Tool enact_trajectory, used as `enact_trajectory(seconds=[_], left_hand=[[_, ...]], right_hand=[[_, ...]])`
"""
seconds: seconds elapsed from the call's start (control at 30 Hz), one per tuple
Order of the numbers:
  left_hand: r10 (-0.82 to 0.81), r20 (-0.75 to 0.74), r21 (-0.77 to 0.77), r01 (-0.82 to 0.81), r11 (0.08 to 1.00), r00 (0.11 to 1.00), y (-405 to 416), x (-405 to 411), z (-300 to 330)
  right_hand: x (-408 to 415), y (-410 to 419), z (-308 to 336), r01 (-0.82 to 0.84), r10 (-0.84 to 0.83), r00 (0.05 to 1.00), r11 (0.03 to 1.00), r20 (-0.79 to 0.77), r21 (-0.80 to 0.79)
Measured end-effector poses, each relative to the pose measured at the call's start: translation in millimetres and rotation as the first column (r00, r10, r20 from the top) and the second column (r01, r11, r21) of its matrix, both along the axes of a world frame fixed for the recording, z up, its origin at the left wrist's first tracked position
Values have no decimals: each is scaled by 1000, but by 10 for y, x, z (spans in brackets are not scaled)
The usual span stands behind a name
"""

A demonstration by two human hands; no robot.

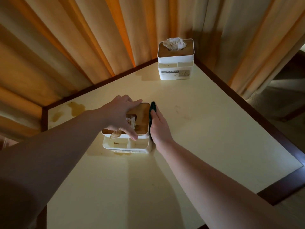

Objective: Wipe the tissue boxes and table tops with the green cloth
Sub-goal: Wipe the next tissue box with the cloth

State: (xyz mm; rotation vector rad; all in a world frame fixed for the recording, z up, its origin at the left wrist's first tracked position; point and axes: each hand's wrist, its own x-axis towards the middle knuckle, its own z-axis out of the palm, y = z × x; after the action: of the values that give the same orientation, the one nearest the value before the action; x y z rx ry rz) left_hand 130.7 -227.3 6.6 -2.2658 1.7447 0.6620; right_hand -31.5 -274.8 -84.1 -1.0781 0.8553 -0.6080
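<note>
"TISSUE HOLDER" label [172, 72] on far tissue box [175, 59], rest of txt illegible.

Single head-worn view, steeply down and forward over the table [206, 129]; close above both forearms

Tan and orange curtains [69, 47] hang in folds behind the far table edges; a strip of pale floor [280, 103] shows at right, beyond the dark wooden trim [247, 103].
</note>
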Motion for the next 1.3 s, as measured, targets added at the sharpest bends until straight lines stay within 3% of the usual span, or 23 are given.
enact_trajectory(seconds=[0.2, 0.4, 0.57, 0.77, 0.97, 1.13, 1.3], left_hand=[[8, 1, -2, -8, 1000, 1000, 5, 1, -1], [15, -13, -4, -15, 1000, 1000, 6, 2, 1], [2, -6, -13, -3, 1000, 1000, 1, -14, -4], [5, -5, 0, -5, 1000, 1000, 7, -9, 5], [19, -3, 1, -19, 1000, 1000, 6, -17, 3], [23, -18, 2, -23, 1000, 1000, 11, -23, 11], [7, -10, -7, -7, 1000, 1000, 14, -36, 10]], right_hand=[[-197, 284, -30, -9, 9, 999, 1000, -48, 11], [-363, 674, -110, 4, -4, 1000, 1000, 0, 26], [-208, 458, -10, 9, -8, 1000, 999, 22, -53], [0, 31, -17, 30, -31, 999, 999, 19, 21], [-211, 339, -2, 28, -27, 998, 999, -52, 22], [-391, 716, -1, 15, -15, 1000, 998, -1, 61], [-207, 460, 73, 32, -32, 999, 999, 5, -11]])
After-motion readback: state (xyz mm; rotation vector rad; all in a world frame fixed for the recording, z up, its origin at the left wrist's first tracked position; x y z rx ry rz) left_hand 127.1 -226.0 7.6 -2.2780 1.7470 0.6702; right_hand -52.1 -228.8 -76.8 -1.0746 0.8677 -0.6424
